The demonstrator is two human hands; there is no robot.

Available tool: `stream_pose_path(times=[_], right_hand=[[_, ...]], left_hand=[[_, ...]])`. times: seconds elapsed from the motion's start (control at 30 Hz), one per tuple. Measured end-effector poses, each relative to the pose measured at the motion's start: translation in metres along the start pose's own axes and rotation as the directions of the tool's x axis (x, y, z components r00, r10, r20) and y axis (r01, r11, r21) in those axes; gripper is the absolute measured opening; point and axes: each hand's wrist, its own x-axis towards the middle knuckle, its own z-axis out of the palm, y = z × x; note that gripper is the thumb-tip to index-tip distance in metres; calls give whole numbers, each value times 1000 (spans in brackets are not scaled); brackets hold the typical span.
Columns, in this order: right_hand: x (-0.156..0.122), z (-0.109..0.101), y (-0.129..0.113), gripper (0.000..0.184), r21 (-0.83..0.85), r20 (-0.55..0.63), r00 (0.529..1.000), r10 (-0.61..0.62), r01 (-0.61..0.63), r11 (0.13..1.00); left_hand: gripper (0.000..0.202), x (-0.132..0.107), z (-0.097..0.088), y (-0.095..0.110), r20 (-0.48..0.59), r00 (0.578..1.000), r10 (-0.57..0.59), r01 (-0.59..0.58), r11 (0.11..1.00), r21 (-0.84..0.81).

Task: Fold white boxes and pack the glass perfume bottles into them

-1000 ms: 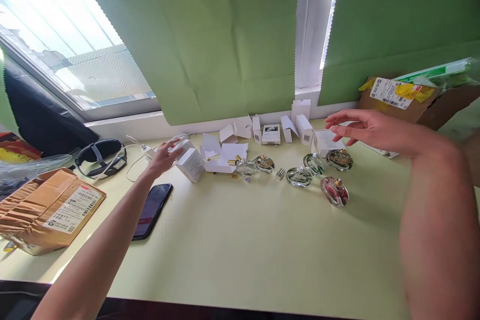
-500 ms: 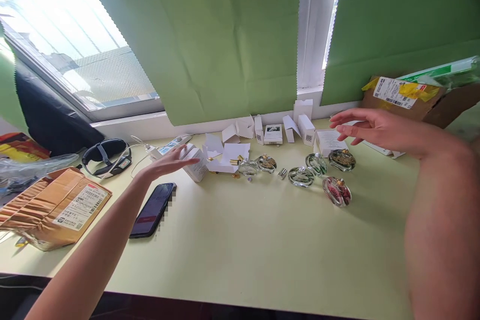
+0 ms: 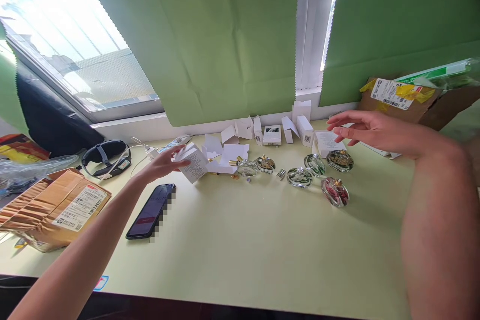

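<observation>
My left hand (image 3: 162, 164) reaches across the pale yellow table (image 3: 240, 250) and grips a small white box (image 3: 193, 162), tilting it up off the surface. My right hand (image 3: 360, 128) hovers open, fingers spread, above another white box (image 3: 327, 142) and a row of several round glass perfume bottles (image 3: 300, 177). One bottle with a pink and red pattern (image 3: 335, 191) lies nearest me. More small white boxes and opened flaps (image 3: 270, 133) sit along the window sill.
A black phone (image 3: 150, 210) lies near my left forearm. A brown cardboard parcel (image 3: 52, 210) rests at the left edge, with a black headband device (image 3: 107, 155) behind it. Another labelled parcel (image 3: 401, 97) stands at the back right. Green blinds (image 3: 210, 35) hang over the window.
My left hand has closed on the white box and tipped it up from the table. My right hand has stayed hovering over the bottles.
</observation>
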Motion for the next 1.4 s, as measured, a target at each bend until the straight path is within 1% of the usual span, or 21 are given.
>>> stream_pose_path(times=[0.1,0.13,0.2,0.27,0.33,0.37,0.43,0.53,0.6,0.67,0.73,0.77,0.83,0.9,0.97,1.07,1.13,1.2,1.3,1.37,1.4], right_hand=[[-1,0,-1,44,-3,-2,1000,5,-5,1000],[-1,0,-1,44,-7,-4,1000,7,-7,1000],[-2,0,-1,45,-6,-1,1000,7,-7,1000],[-2,0,0,46,3,-5,1000,-5,5,1000],[-1,1,2,48,3,-19,1000,-6,6,1000],[-1,1,2,49,0,-23,1000,-2,2,1000],[0,1,3,49,-11,-23,1000,9,-9,1000],[0,2,2,45,-16,-22,1000,13,-14,1000],[-1,2,1,43,-5,-26,1000,0,0,1000],[-2,1,2,43,3,-25,1000,-16,16,1000],[-1,1,4,46,3,-22,999,-27,27,1000],[-1,1,5,47,-1,-25,999,-29,29,1000],[2,1,8,48,-7,-34,999,-35,34,999],[5,1,11,47,-10,-39,998,-48,48,999],[9,2,14,46,-6,-37,997,-66,66,998],[14,3,16,46,-3,-33,996,-88,88,996],[13,4,18,46,-5,-30,995,-96,96,995],[10,4,20,47,-8,-36,995,-97,97,995],[9,5,20,46,-13,-47,995,-92,91,996],[22,8,13,45,-62,-15,993,-114,113,992],[34,12,5,45,-103,13,991,-137,138,985]], left_hand=[[91,9,-16,16,-43,999,1,2,998,70],[93,14,-22,24,-58,998,19,-13,994,110],[96,24,-31,42,-46,996,79,-71,984,163],[95,34,-33,63,-15,988,152,-146,968,202],[87,45,-25,85,57,962,268,-274,931,242],[83,51,-17,97,117,940,320,-340,907,250],[80,62,6,119,160,895,416,-443,871,212],[77,78,52,146,238,815,528,-558,826,81],[76,87,84,157,281,777,564,-589,808,9],[80,94,112,161,299,757,581,-603,798,-26],[81,98,133,162,312,745,589,-610,791,-37],[80,99,140,161,316,742,591,-612,790,-39],[77,100,146,161,326,738,591,-613,789,-42],[74,100,145,161,345,732,588,-615,788,-38],[74,101,140,161,367,729,577,-615,788,-18],[77,104,130,160,374,741,558,-612,791,31],[77,106,120,160,358,753,552,-599,801,23],[76,107,106,162,343,766,543,-571,821,-25],[75,110,78,171,303,800,519,-520,850,-85],[77,114,59,177,259,834,488,-485,871,-81],[78,117,51,179,241,850,469,-465,882,-76]])
